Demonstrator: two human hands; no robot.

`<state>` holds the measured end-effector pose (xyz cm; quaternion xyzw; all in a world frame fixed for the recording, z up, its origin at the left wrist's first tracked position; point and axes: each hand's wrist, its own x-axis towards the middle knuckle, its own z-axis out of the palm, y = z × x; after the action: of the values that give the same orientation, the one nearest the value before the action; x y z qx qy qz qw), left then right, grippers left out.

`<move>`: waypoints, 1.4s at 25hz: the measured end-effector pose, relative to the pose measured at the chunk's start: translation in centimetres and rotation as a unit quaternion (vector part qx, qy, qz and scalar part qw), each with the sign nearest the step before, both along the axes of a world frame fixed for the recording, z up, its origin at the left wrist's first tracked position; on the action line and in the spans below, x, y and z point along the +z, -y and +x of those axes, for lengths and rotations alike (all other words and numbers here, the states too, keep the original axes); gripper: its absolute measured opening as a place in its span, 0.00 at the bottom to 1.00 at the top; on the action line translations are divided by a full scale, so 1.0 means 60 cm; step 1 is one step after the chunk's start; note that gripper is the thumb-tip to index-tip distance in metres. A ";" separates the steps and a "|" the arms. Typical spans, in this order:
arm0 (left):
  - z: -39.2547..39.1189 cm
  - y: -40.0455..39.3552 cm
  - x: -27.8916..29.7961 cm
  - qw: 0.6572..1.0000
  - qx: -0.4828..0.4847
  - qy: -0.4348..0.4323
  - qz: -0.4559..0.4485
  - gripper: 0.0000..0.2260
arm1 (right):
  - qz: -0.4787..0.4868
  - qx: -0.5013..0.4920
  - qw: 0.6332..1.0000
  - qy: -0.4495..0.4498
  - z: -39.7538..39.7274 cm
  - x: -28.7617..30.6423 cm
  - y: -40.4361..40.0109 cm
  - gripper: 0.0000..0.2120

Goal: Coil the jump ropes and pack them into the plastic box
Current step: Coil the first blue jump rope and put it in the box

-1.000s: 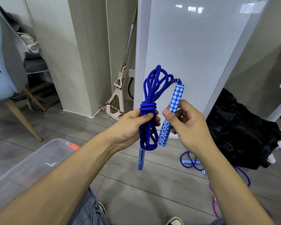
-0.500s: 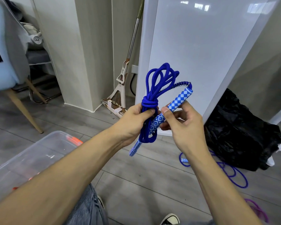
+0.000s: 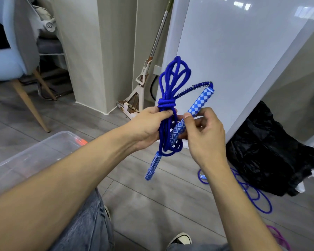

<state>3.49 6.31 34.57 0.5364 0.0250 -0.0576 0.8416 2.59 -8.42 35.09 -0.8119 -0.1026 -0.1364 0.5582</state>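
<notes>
Coiled blue jump rope (image 3: 166,113) — left hand (image 3: 149,126) grips it — right hand (image 3: 203,134) pinches its handle (image 3: 198,105).

A blue rope (image 3: 168,113), coiled into a bundle and cinched by wraps near its middle, is held upright, loops fanning above. One blue-and-white patterned handle (image 3: 192,115) slants beside the bundle; the other handle (image 3: 152,166) hangs below it. A clear plastic box (image 3: 25,160) sits on the floor at left. A second blue rope (image 3: 250,192) lies loose on the floor at right, a purple rope (image 3: 279,238) near the bottom right corner.
</notes>
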 end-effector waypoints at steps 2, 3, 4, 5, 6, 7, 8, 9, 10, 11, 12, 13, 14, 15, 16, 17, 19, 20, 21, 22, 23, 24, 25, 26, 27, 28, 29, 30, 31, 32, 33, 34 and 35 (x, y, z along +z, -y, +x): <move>0.000 -0.004 -0.001 0.994 -0.016 0.033 0.101 0.07 | -0.036 -0.002 0.999 0.010 -0.005 -0.002 0.001 0.06; -0.002 -0.007 0.000 0.985 -0.020 0.051 0.166 0.08 | -0.053 -0.001 0.998 0.018 -0.007 -0.003 0.000 0.07; -0.005 -0.009 0.001 0.973 -0.025 0.064 0.222 0.09 | -0.065 0.000 0.998 0.026 -0.010 -0.004 0.000 0.07; -0.007 -0.012 0.003 0.963 -0.028 0.071 0.258 0.10 | -0.069 0.001 0.997 0.034 -0.010 -0.003 -0.001 0.07; -0.007 -0.016 0.004 0.957 -0.030 0.074 0.278 0.10 | -0.067 0.004 0.997 0.038 -0.011 -0.002 -0.002 0.07; -0.007 -0.019 0.005 0.955 -0.031 0.075 0.287 0.10 | -0.063 0.008 0.997 0.039 -0.010 -0.003 -0.004 0.07; -0.007 -0.022 0.006 0.953 -0.036 0.077 0.290 0.11 | -0.060 0.010 0.997 0.041 -0.010 -0.003 -0.005 0.07; -0.007 -0.024 0.007 0.952 -0.044 0.080 0.293 0.11 | -0.057 0.011 0.997 0.042 -0.010 -0.003 -0.005 0.07; -0.006 -0.026 0.006 0.950 -0.051 0.084 0.297 0.11 | -0.049 0.011 0.998 0.041 -0.010 -0.003 -0.006 0.06; -0.005 -0.028 0.006 0.949 -0.055 0.084 0.300 0.11 | -0.030 0.010 0.999 0.035 -0.010 -0.003 -0.006 0.05; -0.005 -0.029 0.007 0.949 -0.057 0.085 0.299 0.10 | -0.001 0.008 1.000 0.024 -0.010 -0.002 -0.006 0.04; -0.007 -0.029 0.009 0.951 -0.057 0.086 0.290 0.09 | 0.028 0.006 1.000 0.010 -0.009 -0.001 -0.006 0.04; -0.008 -0.028 0.011 0.957 -0.057 0.087 0.273 0.08 | 0.051 0.002 0.999 -0.003 -0.008 0.001 -0.006 0.04; -0.008 -0.028 0.014 0.964 -0.057 0.085 0.247 0.08 | 0.067 -0.002 0.998 -0.014 -0.006 0.003 -0.005 0.04; -0.007 -0.028 0.014 0.971 -0.059 0.080 0.218 0.08 | 0.078 -0.003 0.997 -0.022 -0.006 0.005 -0.004 0.05; -0.006 -0.029 0.014 0.977 -0.060 0.075 0.191 0.09 | 0.084 -0.002 0.996 -0.024 -0.006 0.006 -0.004 0.05; -0.004 -0.030 0.015 0.985 -0.053 0.068 0.150 0.09 | 0.092 0.010 0.996 -0.013 -0.011 0.005 -0.008 0.03; -0.003 -0.030 0.015 0.988 -0.046 0.066 0.133 0.09 | 0.087 0.017 0.996 -0.003 -0.014 0.001 -0.012 0.03; -0.003 -0.030 0.016 0.990 -0.041 0.064 0.117 0.10 | 0.070 0.022 0.997 0.010 -0.018 -0.005 -0.017 0.03; -0.003 -0.029 0.019 0.991 -0.034 0.062 0.116 0.10 | 0.045 0.026 0.998 0.022 -0.021 -0.012 -0.023 0.04; -0.005 -0.027 0.021 0.990 -0.025 0.058 0.126 0.10 | 0.023 0.027 0.999 0.032 -0.024 -0.018 -0.028 0.06; -0.007 -0.026 0.024 0.987 -0.013 0.058 0.153 0.10 | 0.011 0.025 0.999 0.034 -0.024 -0.024 -0.033 0.06; -0.006 -0.026 0.023 0.981 -0.003 0.063 0.181 0.09 | 0.007 0.021 0.999 0.033 -0.022 -0.027 -0.034 0.06; -0.004 -0.027 0.021 0.973 0.005 0.072 0.219 0.09 | 0.001 0.015 0.999 0.031 -0.020 -0.028 -0.035 0.06; -0.002 -0.031 0.018 0.963 0.008 0.080 0.258 0.10 | -0.006 0.011 1.000 0.028 -0.018 -0.029 -0.034 0.06; -0.002 -0.033 0.015 0.953 0.004 0.083 0.291 0.11 | -0.003 0.016 1.000 0.023 -0.017 -0.028 -0.033 0.06; -0.001 -0.033 0.013 0.949 0.001 0.079 0.304 0.12 | 0.008 0.027 0.999 0.016 -0.016 -0.029 -0.034 0.06; -0.001 -0.031 0.011 0.953 0.006 0.071 0.295 0.13 | 0.021 0.041 0.999 0.006 -0.015 -0.030 -0.034 0.06; -0.001 -0.029 0.010 0.961 0.019 0.065 0.268 0.13 | 0.025 0.051 0.998 0.001 -0.013 -0.031 -0.035 0.05; -0.002 -0.026 0.013 0.974 0.038 0.056 0.217 0.12 | 0.017 0.060 0.998 -0.003 -0.010 -0.033 -0.036 0.04; -0.002 -0.023 0.016 0.987 0.056 0.042 0.148 0.11 | -0.008 0.068 0.998 -0.005 -0.007 -0.034 -0.036 0.03; -0.002 -0.022 0.019 0.994 0.069 0.027 0.078 0.09 | -0.048 0.075 0.996 -0.010 -0.003 -0.034 -0.034 0.04; -0.001 -0.021 0.020 0.997 0.076 0.013 0.013 0.09 | -0.104 0.079 0.991 -0.014 0.002 -0.034 -0.031 0.06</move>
<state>3.44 7.58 35.80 0.5449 0.0556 0.0140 0.8365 2.74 -6.57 33.04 -0.8565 -0.1724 -0.0692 0.4816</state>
